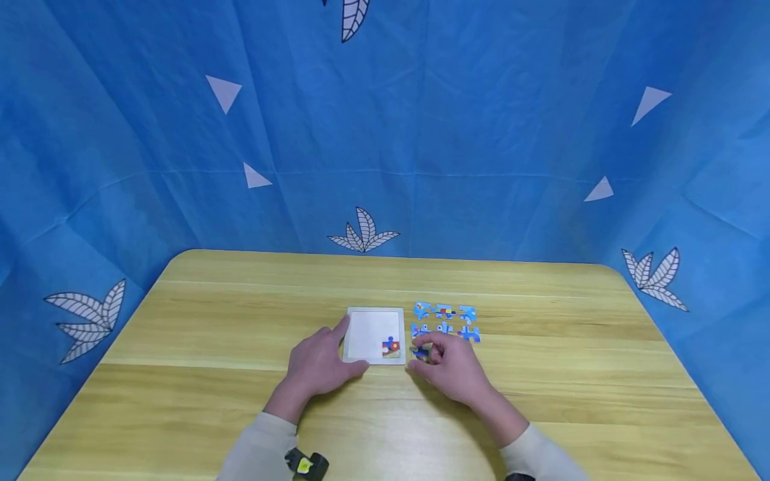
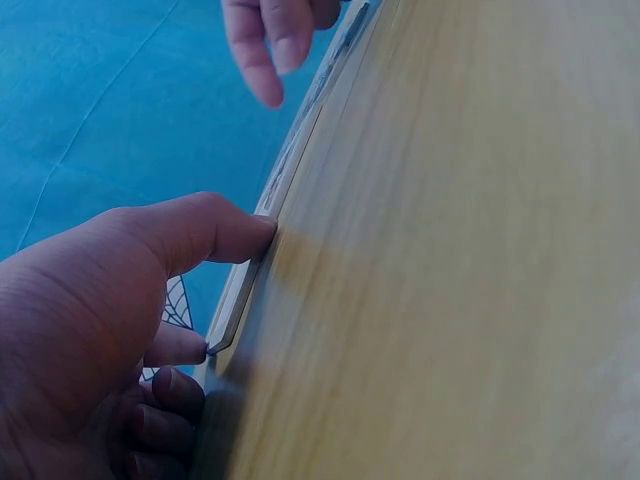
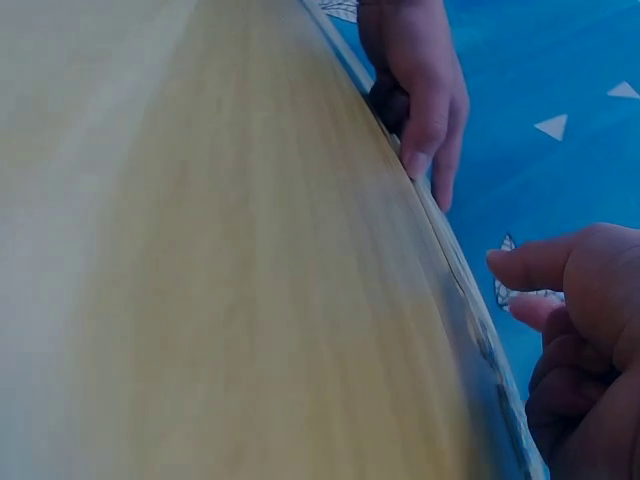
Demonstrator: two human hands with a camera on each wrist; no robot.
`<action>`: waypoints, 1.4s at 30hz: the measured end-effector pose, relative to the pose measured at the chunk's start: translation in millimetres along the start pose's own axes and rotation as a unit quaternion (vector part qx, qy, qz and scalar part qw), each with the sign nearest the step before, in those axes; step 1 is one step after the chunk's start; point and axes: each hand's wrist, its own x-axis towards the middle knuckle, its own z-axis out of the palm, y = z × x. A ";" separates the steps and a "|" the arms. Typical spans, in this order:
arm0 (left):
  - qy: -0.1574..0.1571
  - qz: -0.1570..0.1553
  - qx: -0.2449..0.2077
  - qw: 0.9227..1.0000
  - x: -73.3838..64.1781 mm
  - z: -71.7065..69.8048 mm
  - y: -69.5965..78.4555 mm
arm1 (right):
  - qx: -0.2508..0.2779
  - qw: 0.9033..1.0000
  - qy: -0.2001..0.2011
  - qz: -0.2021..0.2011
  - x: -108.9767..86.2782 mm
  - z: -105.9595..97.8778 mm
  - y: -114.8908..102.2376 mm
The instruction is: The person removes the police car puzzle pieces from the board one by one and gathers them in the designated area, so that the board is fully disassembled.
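Note:
A shallow white puzzle tray [image 1: 367, 333] lies in front of me, with one jigsaw piece [image 1: 391, 347] in its near right corner. My left hand [image 1: 317, 361] holds the tray at its near left corner. Its thumb is against the near edge and its index finger along the left side; the left wrist view shows both fingertips at the frame. Just right of the tray, my right hand [image 1: 450, 367] hovers over a dark blue jigsaw piece [image 1: 420, 352]. Its thumb and index finger stand apart in the right wrist view, nothing between them, the other fingers curled.
Beyond the right hand, several blue jigsaw pieces [image 1: 445, 311] lie in rows beside the tray, partly covered by that hand. Everything rests on a light wooden table [image 1: 210, 321]. A blue curtain [image 1: 385, 133] with white leaf and triangle prints hangs behind the table and along its sides.

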 end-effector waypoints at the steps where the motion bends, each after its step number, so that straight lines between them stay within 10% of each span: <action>1: 0.000 0.000 0.001 1.000 0.1 0.1 -0.2 | -0.003 1.000 0.001 -0.002 1.7 1.9 -2.1; 42: -0.003 0.001 0.008 1.000 1.3 0.9 -1.2 | -0.041 0.999 -0.015 0.003 31.5 23.3 -12.9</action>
